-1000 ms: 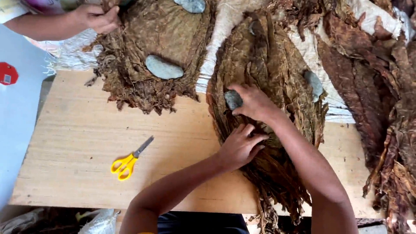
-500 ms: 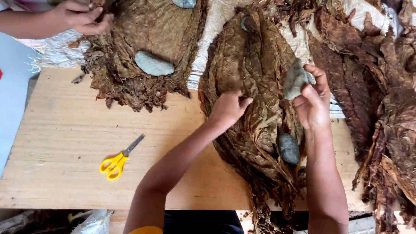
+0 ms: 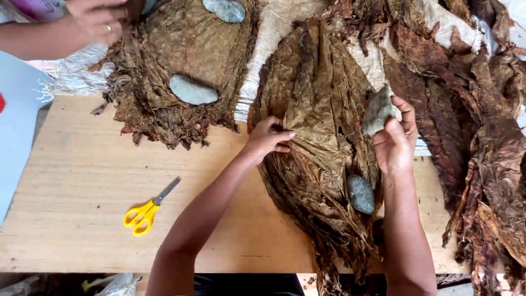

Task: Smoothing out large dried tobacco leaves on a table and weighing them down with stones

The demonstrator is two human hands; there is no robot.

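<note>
A tall stack of dried brown leaves [image 3: 315, 109] lies on the wooden table [image 3: 82, 186] in front of me. My left hand [image 3: 267, 138] pinches the wrinkled leaf surface near the stack's left edge. My right hand [image 3: 395, 141] holds a flat grey stone [image 3: 378, 112] lifted over the stack's right edge. A second grey stone [image 3: 361, 194] rests on the lower part of the same stack, just below my right hand.
Another leaf pile [image 3: 181, 60] at the back left carries two grey stones [image 3: 193, 90] [image 3: 224, 10]; another person's hand [image 3: 96, 21] touches its top corner. Yellow scissors [image 3: 147, 209] lie on the bare wood. Darker loose leaves [image 3: 482, 137] heap along the right. White cloth [image 3: 274, 33] lies underneath.
My right hand left a stone on the lower stack, then picked up another and holds it at the right edge. My left hand moved up along the stack's left side.
</note>
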